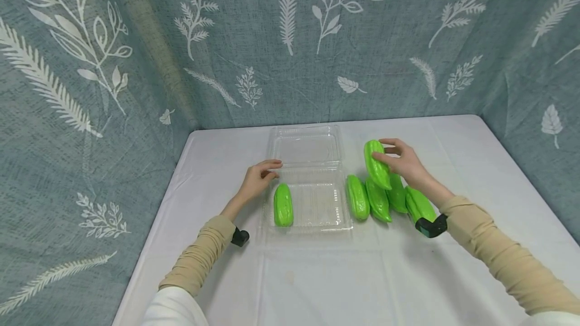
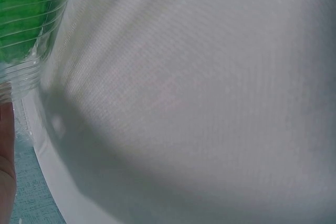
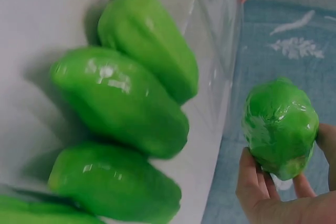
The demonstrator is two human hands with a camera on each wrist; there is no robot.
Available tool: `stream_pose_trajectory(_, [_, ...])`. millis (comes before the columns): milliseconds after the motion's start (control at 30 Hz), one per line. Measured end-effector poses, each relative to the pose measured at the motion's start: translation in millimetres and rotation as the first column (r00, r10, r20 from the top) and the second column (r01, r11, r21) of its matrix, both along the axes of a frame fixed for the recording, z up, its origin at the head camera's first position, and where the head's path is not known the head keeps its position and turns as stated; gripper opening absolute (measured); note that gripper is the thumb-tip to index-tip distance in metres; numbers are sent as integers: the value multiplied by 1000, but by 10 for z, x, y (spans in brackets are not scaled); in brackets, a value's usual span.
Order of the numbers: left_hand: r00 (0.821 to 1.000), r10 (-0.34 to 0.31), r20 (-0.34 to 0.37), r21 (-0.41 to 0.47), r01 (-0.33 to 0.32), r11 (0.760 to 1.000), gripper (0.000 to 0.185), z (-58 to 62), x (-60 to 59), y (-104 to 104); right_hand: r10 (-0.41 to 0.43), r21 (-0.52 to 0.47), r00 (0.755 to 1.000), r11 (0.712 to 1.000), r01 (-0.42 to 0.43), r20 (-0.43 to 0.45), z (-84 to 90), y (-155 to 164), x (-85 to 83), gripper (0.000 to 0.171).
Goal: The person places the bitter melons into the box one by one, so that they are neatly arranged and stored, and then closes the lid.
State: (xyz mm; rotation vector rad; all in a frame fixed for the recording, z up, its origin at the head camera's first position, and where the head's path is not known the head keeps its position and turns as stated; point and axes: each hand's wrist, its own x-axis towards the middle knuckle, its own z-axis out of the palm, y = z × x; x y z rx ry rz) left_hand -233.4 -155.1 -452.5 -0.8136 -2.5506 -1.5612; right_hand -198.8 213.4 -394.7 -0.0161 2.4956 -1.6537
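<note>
A clear plastic clamshell container (image 1: 312, 172) lies with its lid folded back; one glossy green ridged gourd (image 1: 283, 205) is at the left of its base. My left hand (image 1: 259, 179) holds the container's left edge near the hinge, fingertips on the rim. In the left wrist view, one finger (image 2: 6, 150) reaches up to the ribbed plastic. My right hand (image 1: 403, 161) grips another green gourd (image 1: 377, 164) between thumb and fingers, raised above the others. The right wrist view shows that gourd (image 3: 281, 127) end-on with fingertips around its lower part.
Several more green gourds lie in a row right of the container, including a near one (image 1: 358, 197) beside its wall and a far-right one (image 1: 420, 204) under my right wrist. A white cloth (image 1: 317, 280) covers the table. Patterned blue-green curtains (image 1: 272, 79) hang behind and at the sides.
</note>
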Motion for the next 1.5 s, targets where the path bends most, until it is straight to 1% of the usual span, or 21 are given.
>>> stream_pose_trajectory(233, [1000,4,1,7,-4,1000,27,-3,-13,10,12,-27,1000,1000,-12,-5,0,-142,-21,64])
stream_pose_trajectory(300, [1000,5,-10,9,-5,1000,26,-77,-58,-7,19,-36,1000,999,-19,-6,-6,-179,-24,64])
stream_pose_trajectory(333, [1000,9,-4,11,-9,1000,27,-118,-86,-13,24,-41,1000,999,-24,-4,-10,-198,-24,63])
stream_pose_trajectory(367, [1000,11,-12,15,-11,1000,27,-206,-139,-31,30,-47,1000,998,-30,-1,-10,-217,-20,63])
stream_pose_trajectory(400, [1000,11,-17,20,-11,1000,27,-250,-166,-40,33,-53,999,998,-33,4,-13,-236,-18,63])
stream_pose_trajectory(433, [999,12,-42,22,-11,1000,27,-292,-189,-47,36,-57,999,998,-36,10,-7,-259,-11,63])
stream_pose_trajectory(467, [998,10,-55,26,-8,1000,27,-324,-206,-55,39,-62,999,997,-37,16,-6,-280,-7,62])
stream_pose_trajectory(500, [999,11,-52,32,-10,999,27,-328,-210,-55,40,-64,999,997,-39,23,-5,-301,-4,62])
stream_pose_trajectory(567, [998,9,-58,40,-6,999,27,-331,-214,-55,42,-74,998,996,-39,37,-7,-346,0,62])
stream_pose_trajectory(600, [999,10,-52,37,-8,999,27,-283,-186,-43,40,-75,998,997,-36,44,-14,-365,-4,62])
stream_pose_trajectory(633, [999,13,-48,35,-11,999,27,-278,-184,-40,40,-76,998,996,-36,47,-18,-385,-5,62])
stream_pose_trajectory(667, [1000,16,-25,36,-15,999,27,-272,-184,-38,41,-76,998,996,-37,48,-28,-402,-9,62])
stream_pose_trajectory(867, [999,31,7,27,-31,999,27,-263,-193,-24,58,-75,998,996,-57,12,-47,-515,9,67])
stream_pose_trajectory(967, [999,31,10,26,-31,999,27,-262,-197,-22,63,-94,998,994,-60,28,-49,-574,5,66])
stream_pose_trajectory(1133, [1000,22,-6,28,-21,999,26,-265,-200,-27,72,-120,993,991,-62,88,-68,-674,-43,61])
stream_pose_trajectory(1333, [1000,9,-25,38,-8,999,26,-271,-205,-23,80,-131,989,989,-64,122,-60,-804,-74,60])
stream_pose_trajectory(1400, [999,1,-37,41,1,999,27,-255,-194,-15,83,-131,988,989,-66,128,-65,-843,-75,59])
stream_pose_trajectory(1500, [999,-10,-41,50,12,999,26,-163,-140,11,92,-128,986,989,-75,138,-91,-896,-78,59])
